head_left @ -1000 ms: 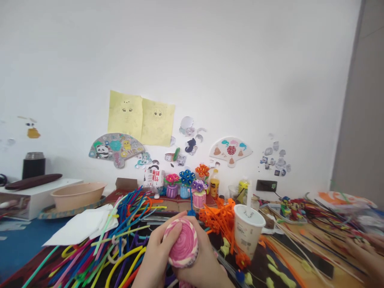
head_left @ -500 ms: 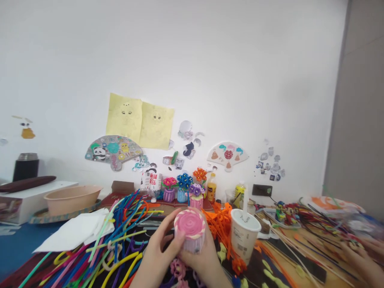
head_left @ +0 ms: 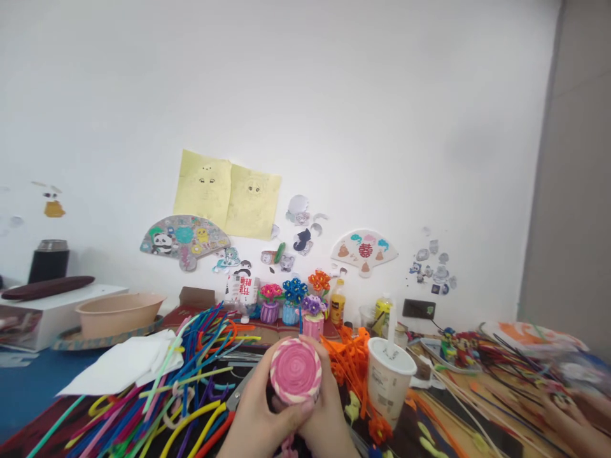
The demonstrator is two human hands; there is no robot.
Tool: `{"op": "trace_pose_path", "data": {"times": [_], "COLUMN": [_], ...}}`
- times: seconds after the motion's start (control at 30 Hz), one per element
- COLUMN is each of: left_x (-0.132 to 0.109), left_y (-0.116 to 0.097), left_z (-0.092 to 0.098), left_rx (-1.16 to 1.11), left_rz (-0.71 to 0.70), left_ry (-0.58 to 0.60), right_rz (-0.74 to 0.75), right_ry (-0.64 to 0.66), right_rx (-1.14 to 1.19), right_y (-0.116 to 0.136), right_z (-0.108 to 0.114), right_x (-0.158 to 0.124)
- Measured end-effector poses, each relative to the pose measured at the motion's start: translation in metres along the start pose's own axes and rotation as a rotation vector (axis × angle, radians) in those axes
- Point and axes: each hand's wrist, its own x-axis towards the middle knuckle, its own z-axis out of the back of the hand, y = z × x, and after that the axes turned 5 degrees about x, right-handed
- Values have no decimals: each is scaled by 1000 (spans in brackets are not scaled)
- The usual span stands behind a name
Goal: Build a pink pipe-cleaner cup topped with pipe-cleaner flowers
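Observation:
A small round pot of pink pipe cleaners sits between my two hands at the bottom middle. Its flat spiral face is turned toward me, ringed by a twisted pink-and-white edge. My left hand wraps its left side, with the thumb along the lower edge. From the right, my right hand closes around it, its fingers mostly hidden behind. Below the hands a bit of pink chenille shows. Loose coloured pipe cleaners lie to the left, and orange chenille pieces to the right.
A paper cup with a straw stands right of my hands. Behind are chenille flower pots and a juice bottle. White tissues and a beige basin are leftward. Another person's hands work at far right.
The pot has tilted so that its spiral face now points more toward me, hiding its ribbed side. My fingers have shifted around it. The view has moved slightly.

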Motion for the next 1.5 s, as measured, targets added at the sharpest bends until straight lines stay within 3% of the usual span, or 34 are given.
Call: {"op": "trace_pose_path", "data": {"times": [0.3, 0.4, 0.57, 0.97, 1.23, 1.5], "left_x": [6, 5, 1, -6, -6, -7], "left_y": [-3, -3, -4, -12, -9, 0], "left_z": [16, 16, 8, -4, -5, -6], "left_rx": [-139, -63, 110, 343, 350, 385], "left_rz": [37, -30, -135, -250, -276, -318], "left_ry": [103, 131, 44, -54, -48, -37], "right_rz": [-179, -126, -46, 10, 73, 45], "right_ry": [166, 52, -124, -133, -161, -158], "right_rx": [381, 285, 14, -40, -61, 6], "right_y": [22, 17, 13, -23, 0, -13], "right_z": [6, 6, 4, 2, 0, 3], "right_x": [3, 3, 2, -1, -4, -2]}}
